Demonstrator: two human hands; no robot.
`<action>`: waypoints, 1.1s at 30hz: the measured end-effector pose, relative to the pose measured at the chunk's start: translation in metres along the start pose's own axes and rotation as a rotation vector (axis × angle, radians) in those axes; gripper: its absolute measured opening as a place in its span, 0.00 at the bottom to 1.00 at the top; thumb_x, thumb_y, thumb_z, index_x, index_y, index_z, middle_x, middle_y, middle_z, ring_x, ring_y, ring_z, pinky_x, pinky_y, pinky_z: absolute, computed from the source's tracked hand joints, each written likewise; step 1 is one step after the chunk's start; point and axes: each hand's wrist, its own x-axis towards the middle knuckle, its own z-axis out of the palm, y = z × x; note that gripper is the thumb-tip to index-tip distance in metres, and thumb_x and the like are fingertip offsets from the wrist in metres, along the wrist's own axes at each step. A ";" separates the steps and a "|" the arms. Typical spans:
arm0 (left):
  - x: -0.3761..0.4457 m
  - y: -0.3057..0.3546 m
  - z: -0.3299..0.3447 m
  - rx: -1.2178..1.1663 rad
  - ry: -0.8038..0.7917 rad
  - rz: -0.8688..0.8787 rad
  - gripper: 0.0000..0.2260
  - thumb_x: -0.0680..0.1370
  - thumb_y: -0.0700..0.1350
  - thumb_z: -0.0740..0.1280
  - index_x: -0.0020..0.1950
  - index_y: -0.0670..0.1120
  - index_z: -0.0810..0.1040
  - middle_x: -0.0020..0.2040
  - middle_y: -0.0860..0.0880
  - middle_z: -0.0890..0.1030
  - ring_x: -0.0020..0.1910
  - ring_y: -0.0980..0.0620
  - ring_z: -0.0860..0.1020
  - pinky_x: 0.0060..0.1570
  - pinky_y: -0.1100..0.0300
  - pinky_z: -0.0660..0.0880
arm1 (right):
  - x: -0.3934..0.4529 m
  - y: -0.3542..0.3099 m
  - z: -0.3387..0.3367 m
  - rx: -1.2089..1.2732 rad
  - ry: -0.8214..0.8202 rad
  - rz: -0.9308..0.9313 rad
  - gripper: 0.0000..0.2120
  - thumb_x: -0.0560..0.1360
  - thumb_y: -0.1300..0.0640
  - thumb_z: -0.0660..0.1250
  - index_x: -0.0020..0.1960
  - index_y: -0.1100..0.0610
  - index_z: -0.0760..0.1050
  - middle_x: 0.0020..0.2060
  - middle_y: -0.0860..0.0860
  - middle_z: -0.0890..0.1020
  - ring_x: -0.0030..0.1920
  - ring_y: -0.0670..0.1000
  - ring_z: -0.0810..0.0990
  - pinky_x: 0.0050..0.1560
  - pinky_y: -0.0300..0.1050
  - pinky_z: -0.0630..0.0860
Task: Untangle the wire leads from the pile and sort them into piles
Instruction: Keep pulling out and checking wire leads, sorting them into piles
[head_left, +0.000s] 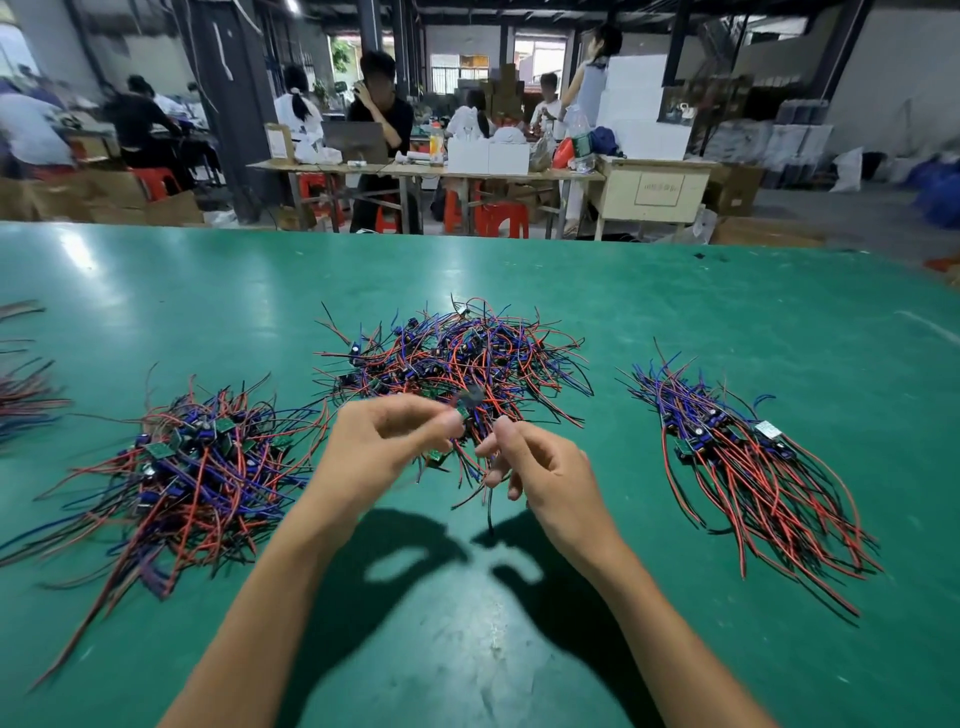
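the tangled pile sits at the centre of the frame on the green table, and both hands work at its near edge. the left hand has thumb and fingertips pressed together, pinching a small green board with its wires hanging down. the right hand is just beside it, fingers curled in, apparently pinching a thin black lead that dangles toward the table. whether both hold the same piece i cannot tell; that spot is blurred.

to do this step well, i'd say lift the board straight up and away from the heap while the other hand runs down the leads, easing them free and never yanking, since the red, blue and black strands loop over each other and a hard tug would drag neighbours along.

a combed pile lies at the right of the frame, leads running one way; a looser sorted pile lies at the lower left. the freed piece most likely belongs on one of these.
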 end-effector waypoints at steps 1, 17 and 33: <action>0.002 0.002 -0.010 -0.066 0.075 0.024 0.09 0.72 0.49 0.76 0.47 0.46 0.87 0.42 0.47 0.87 0.37 0.53 0.84 0.43 0.68 0.77 | -0.001 0.003 0.001 -0.121 0.039 0.007 0.21 0.76 0.32 0.60 0.44 0.47 0.81 0.35 0.46 0.84 0.35 0.42 0.80 0.39 0.44 0.76; 0.008 -0.031 -0.078 0.982 0.894 -0.066 0.15 0.72 0.44 0.75 0.59 0.49 0.83 0.68 0.40 0.72 0.70 0.40 0.63 0.66 0.39 0.59 | -0.004 0.013 0.008 -0.573 0.345 0.124 0.05 0.74 0.46 0.70 0.43 0.46 0.83 0.38 0.41 0.84 0.41 0.50 0.82 0.44 0.45 0.77; 0.002 -0.030 0.029 0.505 0.057 0.381 0.06 0.80 0.50 0.69 0.53 0.52 0.85 0.57 0.58 0.83 0.61 0.61 0.77 0.63 0.51 0.68 | -0.007 -0.023 -0.012 -0.373 0.699 -0.660 0.06 0.81 0.57 0.68 0.51 0.57 0.82 0.46 0.41 0.78 0.44 0.46 0.74 0.51 0.33 0.69</action>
